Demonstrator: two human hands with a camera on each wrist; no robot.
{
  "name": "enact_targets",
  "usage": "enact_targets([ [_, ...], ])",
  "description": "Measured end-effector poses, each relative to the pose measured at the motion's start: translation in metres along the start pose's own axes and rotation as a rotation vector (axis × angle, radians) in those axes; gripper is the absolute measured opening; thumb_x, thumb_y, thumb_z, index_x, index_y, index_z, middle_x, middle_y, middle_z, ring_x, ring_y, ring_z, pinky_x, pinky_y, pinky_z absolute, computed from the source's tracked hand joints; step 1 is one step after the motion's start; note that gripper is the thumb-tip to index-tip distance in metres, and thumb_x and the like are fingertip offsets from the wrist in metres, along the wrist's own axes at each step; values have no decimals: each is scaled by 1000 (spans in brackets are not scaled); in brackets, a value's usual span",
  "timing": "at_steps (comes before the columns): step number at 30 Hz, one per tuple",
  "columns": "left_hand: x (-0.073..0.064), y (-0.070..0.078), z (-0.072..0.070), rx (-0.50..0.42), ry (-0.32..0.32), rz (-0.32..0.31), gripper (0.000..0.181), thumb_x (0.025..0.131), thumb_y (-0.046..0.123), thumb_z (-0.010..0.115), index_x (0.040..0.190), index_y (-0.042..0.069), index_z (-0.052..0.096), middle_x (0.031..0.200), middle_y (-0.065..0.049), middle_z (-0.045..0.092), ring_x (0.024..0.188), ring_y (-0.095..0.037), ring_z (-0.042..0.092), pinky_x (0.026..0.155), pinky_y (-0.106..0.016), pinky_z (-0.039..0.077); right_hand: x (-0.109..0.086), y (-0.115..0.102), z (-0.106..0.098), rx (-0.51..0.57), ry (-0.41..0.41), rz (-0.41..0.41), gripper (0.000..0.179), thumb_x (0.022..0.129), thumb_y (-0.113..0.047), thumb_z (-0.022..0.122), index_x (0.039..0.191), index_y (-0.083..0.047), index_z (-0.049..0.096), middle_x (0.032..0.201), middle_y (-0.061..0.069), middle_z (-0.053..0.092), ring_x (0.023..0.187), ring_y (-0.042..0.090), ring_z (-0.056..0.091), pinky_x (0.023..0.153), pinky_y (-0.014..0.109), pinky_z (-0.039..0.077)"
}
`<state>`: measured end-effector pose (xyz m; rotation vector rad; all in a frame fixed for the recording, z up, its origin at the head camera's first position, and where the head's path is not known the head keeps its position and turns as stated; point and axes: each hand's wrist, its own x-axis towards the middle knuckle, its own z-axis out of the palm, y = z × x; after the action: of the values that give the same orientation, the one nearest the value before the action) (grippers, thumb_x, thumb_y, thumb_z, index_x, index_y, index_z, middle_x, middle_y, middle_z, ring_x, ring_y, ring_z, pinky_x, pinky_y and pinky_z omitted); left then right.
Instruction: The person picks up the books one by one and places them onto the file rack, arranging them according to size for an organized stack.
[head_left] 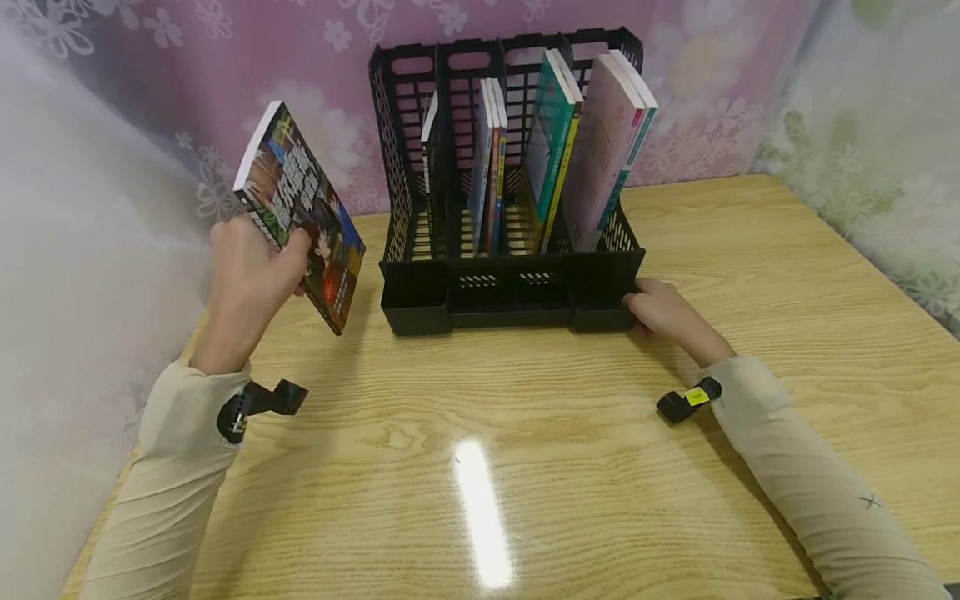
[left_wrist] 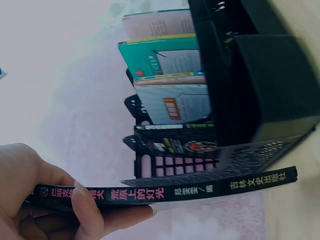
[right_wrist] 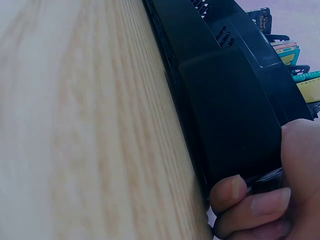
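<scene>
My left hand [head_left: 251,267] grips a paperback book [head_left: 307,217] with a dark, colourful cover, holding it tilted in the air left of a black desktop book rack [head_left: 510,279]. In the left wrist view, thumb and fingers pinch one end of its black spine [left_wrist: 205,192], which has pink and white lettering. At the rack's front right corner my right hand [head_left: 663,312] holds on, its fingers curled at the edge of the front tray [right_wrist: 230,110] in the right wrist view. Inside the rack stand a thin black book [head_left: 431,167], several slim books [head_left: 489,167], a teal book [head_left: 551,142] and a pink book [head_left: 600,150].
The rack stands toward the back of a wood-grain table [head_left: 390,467], with small compartments along its front. Behind it hangs a pink floral curtain [head_left: 300,50]. Pale sheets of curtain also line the left and right sides. A strip of light reflects off the tabletop.
</scene>
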<state>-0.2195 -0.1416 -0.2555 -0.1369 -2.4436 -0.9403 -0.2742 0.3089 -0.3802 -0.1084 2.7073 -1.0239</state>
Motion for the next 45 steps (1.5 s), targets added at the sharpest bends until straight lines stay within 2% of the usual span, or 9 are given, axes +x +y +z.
enact_targets([
  [5, 13, 15, -6, 20, 5, -6, 26, 90, 15, 51, 103, -3, 64, 77, -23, 69, 40, -6, 57, 33, -18, 35, 2, 0, 1, 8, 10, 6, 24, 93, -13, 36, 102, 6, 48, 72, 13, 54, 53, 17, 54, 52, 29, 45],
  [8, 18, 24, -8, 3, -3, -33, 31, 92, 18, 52, 117, 3, 62, 94, -17, 71, 57, -7, 65, 44, -14, 42, 2, 1, 1, -3, 10, 5, 25, 94, -14, 36, 103, 6, 48, 72, 13, 55, 54, 17, 55, 53, 29, 46],
  [12, 22, 36, -5, -53, -31, -54, 38, 94, 21, 53, 129, 9, 58, 109, -15, 69, 58, -4, 64, 45, -18, 44, 1, 0, -1, -10, 7, -4, 26, 94, -14, 36, 104, 7, 48, 65, 10, 55, 53, 18, 54, 53, 30, 45],
  [19, 38, 48, 10, -71, 0, 5, 39, 91, 16, 54, 130, 14, 59, 116, -9, 68, 80, -10, 68, 61, -17, 51, 1, 2, 0, -7, 8, -7, 25, 93, -13, 35, 102, 6, 49, 60, 8, 54, 51, 17, 53, 52, 29, 43],
  [26, 54, 49, 25, -186, -32, -37, 37, 93, 16, 53, 130, 12, 57, 112, -13, 68, 60, -10, 65, 45, -20, 47, 0, 2, 0, 4, 14, -17, 25, 93, -13, 35, 102, 6, 49, 57, 7, 53, 50, 17, 52, 50, 29, 42],
  [31, 66, 45, 38, -255, -56, -61, 44, 95, 16, 52, 138, 13, 50, 129, -8, 61, 97, -13, 64, 66, -22, 52, -1, 2, -1, 3, 12, -18, 25, 94, -13, 35, 101, 6, 49, 58, 8, 54, 50, 17, 51, 50, 29, 42],
  [37, 76, 41, 51, -156, -23, -34, 39, 95, 19, 52, 132, 9, 56, 121, -10, 66, 84, -14, 66, 64, -21, 48, -1, 3, 0, 12, 6, -12, 25, 94, -13, 35, 103, 6, 48, 59, 8, 54, 50, 17, 50, 49, 29, 41],
  [43, 83, 36, 67, -204, 1, 4, 39, 95, 15, 52, 132, 3, 55, 124, -13, 63, 107, -17, 64, 84, -26, 53, -1, 2, 0, 18, 3, -16, 25, 94, -13, 36, 103, 6, 48, 59, 7, 53, 49, 17, 49, 47, 29, 40],
  [45, 85, 33, 73, -194, 5, -1, 38, 95, 15, 52, 130, 1, 57, 121, -14, 65, 103, -17, 66, 81, -25, 53, -1, 2, 1, 18, 3, -18, 24, 94, -13, 36, 102, 6, 49, 59, 7, 53, 49, 16, 49, 47, 29, 41],
])
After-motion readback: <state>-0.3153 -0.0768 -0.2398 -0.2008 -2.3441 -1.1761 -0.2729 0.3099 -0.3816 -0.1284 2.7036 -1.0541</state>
